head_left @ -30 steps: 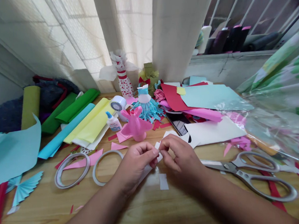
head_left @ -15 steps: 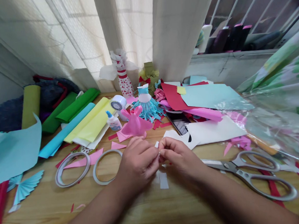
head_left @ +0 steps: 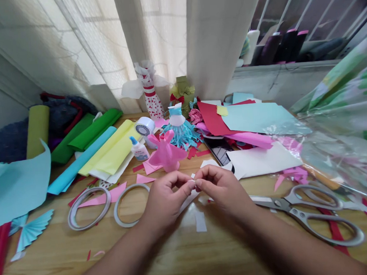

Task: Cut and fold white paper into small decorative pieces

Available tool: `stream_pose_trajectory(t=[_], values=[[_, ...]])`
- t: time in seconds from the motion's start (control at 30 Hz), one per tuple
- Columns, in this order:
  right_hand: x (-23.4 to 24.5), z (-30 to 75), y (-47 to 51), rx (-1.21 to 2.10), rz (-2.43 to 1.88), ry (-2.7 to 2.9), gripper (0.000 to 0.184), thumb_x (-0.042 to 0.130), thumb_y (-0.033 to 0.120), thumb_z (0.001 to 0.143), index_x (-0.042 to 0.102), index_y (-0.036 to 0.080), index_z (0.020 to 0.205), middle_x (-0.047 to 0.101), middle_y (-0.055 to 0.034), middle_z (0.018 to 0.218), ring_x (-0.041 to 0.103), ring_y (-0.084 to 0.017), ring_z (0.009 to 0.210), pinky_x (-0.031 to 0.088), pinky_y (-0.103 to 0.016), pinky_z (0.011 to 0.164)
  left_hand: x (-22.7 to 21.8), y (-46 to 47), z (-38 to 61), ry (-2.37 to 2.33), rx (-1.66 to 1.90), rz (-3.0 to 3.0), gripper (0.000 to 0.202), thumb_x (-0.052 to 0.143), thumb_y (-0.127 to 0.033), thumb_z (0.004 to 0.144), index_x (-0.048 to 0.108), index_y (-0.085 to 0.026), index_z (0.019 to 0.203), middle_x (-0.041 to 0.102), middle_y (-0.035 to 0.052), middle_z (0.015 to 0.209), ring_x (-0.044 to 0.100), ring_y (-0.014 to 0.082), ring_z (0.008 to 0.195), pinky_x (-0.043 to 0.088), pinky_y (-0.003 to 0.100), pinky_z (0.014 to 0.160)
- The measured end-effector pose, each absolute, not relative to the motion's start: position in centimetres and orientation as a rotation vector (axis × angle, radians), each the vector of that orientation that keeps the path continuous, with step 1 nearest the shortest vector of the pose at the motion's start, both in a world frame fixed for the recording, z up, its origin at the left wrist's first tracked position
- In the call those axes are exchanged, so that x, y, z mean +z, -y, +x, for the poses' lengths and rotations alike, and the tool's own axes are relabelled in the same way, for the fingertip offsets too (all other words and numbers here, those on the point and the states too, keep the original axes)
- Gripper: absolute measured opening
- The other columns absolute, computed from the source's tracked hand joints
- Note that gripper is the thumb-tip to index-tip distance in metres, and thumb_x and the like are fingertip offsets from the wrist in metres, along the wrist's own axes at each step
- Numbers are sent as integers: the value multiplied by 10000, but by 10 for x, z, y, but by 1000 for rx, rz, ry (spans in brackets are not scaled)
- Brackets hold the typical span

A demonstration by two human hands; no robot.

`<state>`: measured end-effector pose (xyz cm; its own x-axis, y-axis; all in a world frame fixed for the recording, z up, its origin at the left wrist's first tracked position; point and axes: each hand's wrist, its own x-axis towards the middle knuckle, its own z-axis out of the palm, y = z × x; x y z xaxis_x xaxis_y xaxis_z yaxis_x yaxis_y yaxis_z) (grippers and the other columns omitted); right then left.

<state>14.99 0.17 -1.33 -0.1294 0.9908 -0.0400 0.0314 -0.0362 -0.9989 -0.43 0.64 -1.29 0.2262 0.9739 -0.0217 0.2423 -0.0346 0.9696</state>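
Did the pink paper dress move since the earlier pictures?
No, the pink paper dress has not moved: it stands in the same spot, just right of the white glue bottle.

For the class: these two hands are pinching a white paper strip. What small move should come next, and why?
Probably pinch the white paper strip tighter between the left hand and right hand, since their fingertips meet on it and neither holds a tool.

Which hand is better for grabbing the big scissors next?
Probably your right hand. It sits closer to the scissors, which lie on the table on that side. Your left hand is farther away. Both hands are pinching the white paper strip, though, so the right would have to let go.
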Motion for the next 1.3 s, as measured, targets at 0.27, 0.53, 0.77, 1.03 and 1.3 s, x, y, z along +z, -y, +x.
stream_pose_trajectory(t=[0.27,0.53,0.77,1.03,1.3], values=[[-21,160,-6,1427,-1062,1110,119,615,229,712,611,170,815,613,1,743,570,-128,674,452,-287,672,-14,-8,-3,-1153,1000,1314,134,639,-251,736,579,-149,675,575,-9,622,493,112,586,372,219,553],[-16,156,-3,1251,-1215,1403,116,615,269,714,552,175,687,501,33,627,459,-103,550,390,-233,517,-12,-8,-2,-1165,1018,1311,142,651,-251,702,564,-150,653,542,-17,605,455,106,563,355,215,533],[-20,157,-5,1576,-1105,1234,165,616,300,718,529,173,658,541,24,593,508,-111,554,431,-259,587,-13,-8,-2,-1172,1014,1363,141,651,-242,698,569,-145,637,543,-21,600,458,100,554,353,210,534],[-21,169,-17,1394,-1137,1256,308,504,440,804,566,173,945,609,-25,814,564,-115,636,469,-289,667,-10,-13,-2,-1159,984,1291,133,624,-255,722,608,-140,656,605,-3,623,533,118,582,413,231,599],[-11,170,-15,1059,-1351,1662,116,612,251,706,594,165,630,522,42,551,449,-106,538,340,-226,523,-11,-13,-2,-1164,951,1347,181,595,-292,739,644,-133,669,624,28,644,548,144,598,436,251,615]])
